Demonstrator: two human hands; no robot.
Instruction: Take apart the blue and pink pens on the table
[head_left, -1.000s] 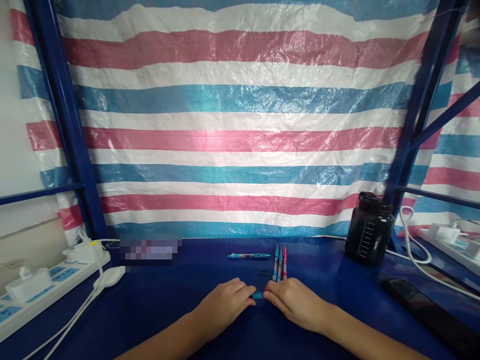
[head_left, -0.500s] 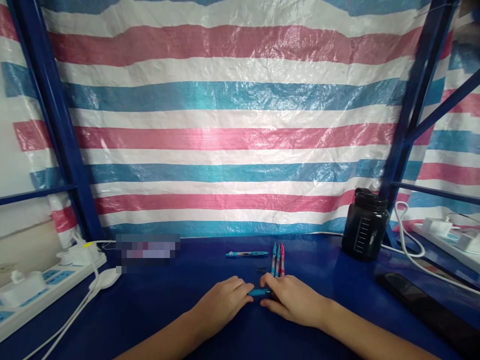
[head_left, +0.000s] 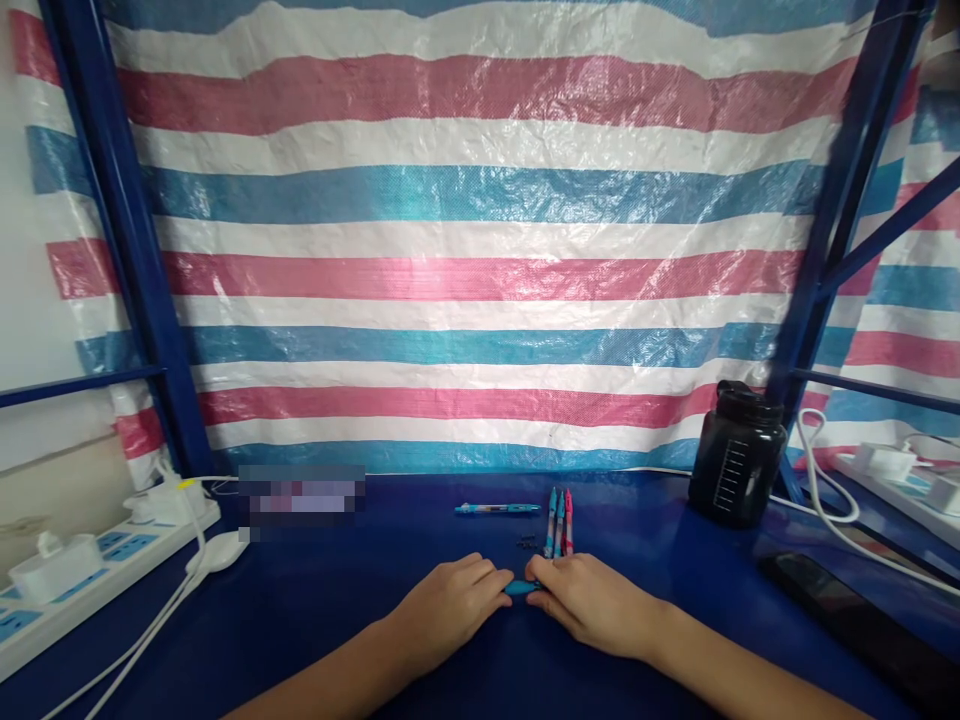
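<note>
My left hand [head_left: 448, 603] and my right hand [head_left: 587, 598] meet at the middle of the blue table, fingers pinched on the two ends of a small teal pen part [head_left: 520, 587]. Just behind my right hand lie three pens [head_left: 559, 521] side by side, two teal and one pink, pointing away from me. A blue pen [head_left: 496, 509] lies crosswise to their left. A few tiny dark bits [head_left: 526, 542] sit between the pens and my hands.
A black water jug [head_left: 736, 455] stands at the back right. A dark phone [head_left: 855, 620] lies at the right edge. White power strips [head_left: 82, 575] and cables run along the left, more on the right [head_left: 896, 470]. A striped tarp hangs behind.
Both hands stay pinched on the teal part in the same spot; the right fingers have slid slightly along it. The view has shifted a little.
</note>
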